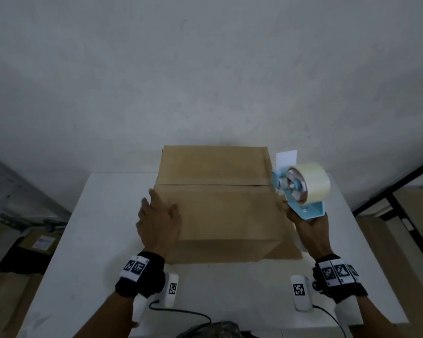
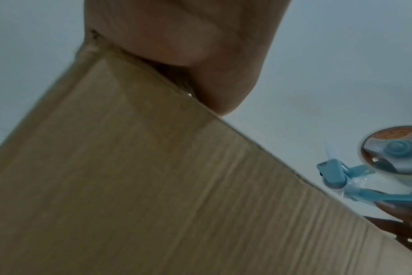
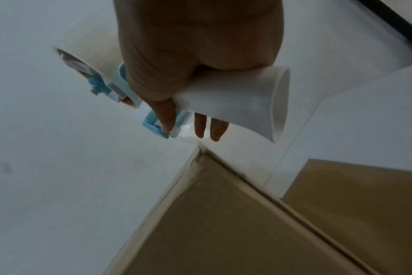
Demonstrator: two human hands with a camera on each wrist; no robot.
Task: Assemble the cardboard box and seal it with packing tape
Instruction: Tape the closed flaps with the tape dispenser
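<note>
box (image 1: 217,203) on table (image 1: 103,215), flaps shut, seam untaped — sealing about to start. left hand (image 1: 158,223) flat on top, steadying. right hand (image 1: 308,223), grip wrapped round dispenser (image 1: 300,189) by the seam's right end. next: tape across the seam.

White table (image 1: 103,240) across the lower middle of the head view, far edge against the wall. At centre, standing directly on it, a brown cardboard box (image 1: 220,211) with top flaps closed. At lower right of the box, a flat cardboard flap (image 1: 288,250) lying on the tabletop.
</note>
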